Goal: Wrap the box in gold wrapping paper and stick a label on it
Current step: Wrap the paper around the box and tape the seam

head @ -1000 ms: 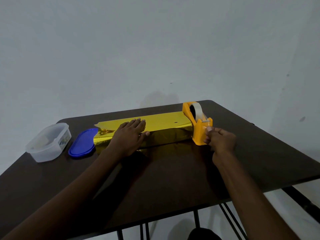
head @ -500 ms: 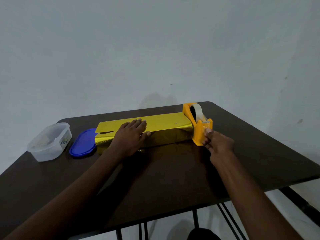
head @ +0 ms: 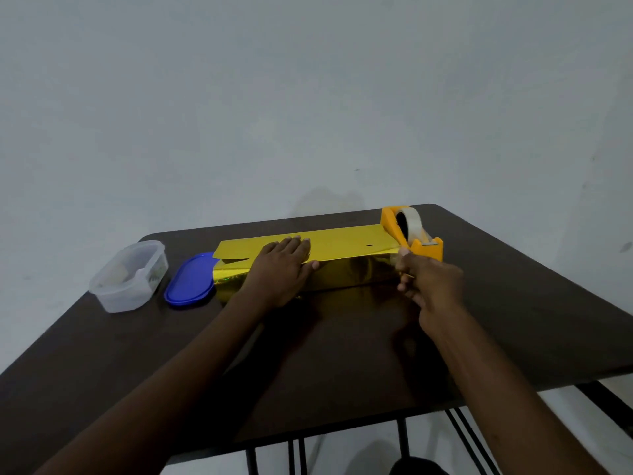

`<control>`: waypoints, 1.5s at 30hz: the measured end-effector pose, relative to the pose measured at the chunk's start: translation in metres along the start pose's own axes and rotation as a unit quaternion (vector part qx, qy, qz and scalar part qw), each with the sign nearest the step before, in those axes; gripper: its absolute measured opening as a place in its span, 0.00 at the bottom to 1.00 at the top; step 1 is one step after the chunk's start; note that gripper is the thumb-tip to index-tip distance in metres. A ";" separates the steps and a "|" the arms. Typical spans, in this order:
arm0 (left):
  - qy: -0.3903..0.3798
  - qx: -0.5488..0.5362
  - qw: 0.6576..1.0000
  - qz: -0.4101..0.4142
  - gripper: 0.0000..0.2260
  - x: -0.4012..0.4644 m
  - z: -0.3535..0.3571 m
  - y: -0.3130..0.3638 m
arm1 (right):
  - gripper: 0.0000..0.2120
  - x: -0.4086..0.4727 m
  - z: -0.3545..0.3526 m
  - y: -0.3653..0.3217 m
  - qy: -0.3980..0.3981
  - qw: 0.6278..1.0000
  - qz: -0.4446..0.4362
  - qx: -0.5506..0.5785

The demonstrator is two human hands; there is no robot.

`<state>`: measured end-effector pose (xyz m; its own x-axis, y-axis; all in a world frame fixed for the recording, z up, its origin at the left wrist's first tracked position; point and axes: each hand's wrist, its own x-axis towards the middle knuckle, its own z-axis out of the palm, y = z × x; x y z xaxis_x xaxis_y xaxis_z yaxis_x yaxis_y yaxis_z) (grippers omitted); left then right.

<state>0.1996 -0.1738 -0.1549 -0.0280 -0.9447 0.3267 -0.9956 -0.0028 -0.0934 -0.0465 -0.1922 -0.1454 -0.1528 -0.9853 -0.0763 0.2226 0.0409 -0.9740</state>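
Note:
A long box under gold wrapping paper (head: 346, 245) lies across the back of the dark table (head: 342, 365). My left hand (head: 279, 269) rests flat on the paper's top flap, fingers straight, holding it down. An orange tape dispenser (head: 416, 234) with a clear roll stands at the box's right end. My right hand (head: 428, 282) is just in front of the dispenser with its fingers curled, seemingly pinching a strip of clear tape, though the tape itself is hard to make out. No label is visible.
A clear plastic container (head: 132, 275) sits at the back left, with its blue lid (head: 190, 281) lying flat beside it, touching the box's left end. The table's front edge is near me, metal legs below.
My right hand has drawn back from the dispenser's cutter toward me and slightly left. My left hand has stayed flat on the gold paper.

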 end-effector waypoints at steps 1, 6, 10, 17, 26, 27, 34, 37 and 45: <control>0.000 0.003 1.000 -0.002 0.27 -0.001 -0.001 -0.001 | 0.09 -0.004 0.010 -0.007 -0.022 1.000 -0.011 -0.001; -0.002 0.005 1.000 -0.005 0.28 -0.002 -0.002 -0.001 | 0.05 -0.001 0.067 -0.037 -0.103 0.991 -0.018 -0.081; 0.007 0.010 1.000 -0.003 0.28 -0.001 0.000 -0.003 | 0.01 0.010 0.104 -0.043 -0.174 0.968 0.015 -0.179; 0.016 0.010 1.000 -0.003 0.28 0.002 0.004 -0.007 | 0.04 0.023 0.130 -0.045 -0.219 0.928 0.040 -0.298; 0.031 0.014 0.999 0.002 0.27 0.001 0.006 -0.007 | 0.07 0.037 0.144 -0.040 -0.251 0.889 0.075 -0.375; 0.033 0.015 0.999 0.002 0.26 0.001 0.007 -0.008 | 0.07 0.038 0.144 -0.039 -0.247 0.888 0.076 -0.381; 0.032 0.007 0.999 0.001 0.27 0.001 0.006 -0.007 | 0.04 0.046 0.153 -0.034 -0.232 0.862 0.080 -0.443; 0.034 0.012 0.999 0.004 0.26 0.001 0.008 -0.008 | 0.05 0.048 0.159 -0.032 -0.219 0.837 0.075 -0.496; 0.029 0.015 0.999 0.002 0.26 0.002 0.009 -0.010 | 0.09 0.038 0.166 -0.037 -0.226 0.750 0.036 -0.620</control>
<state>0.2100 -0.1787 -0.1614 -0.0383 -0.9239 0.3807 -0.9924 -0.0094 -0.1228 0.0988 -0.2584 -0.0766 0.2213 -0.9171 -0.3315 -0.8957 -0.0568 -0.4409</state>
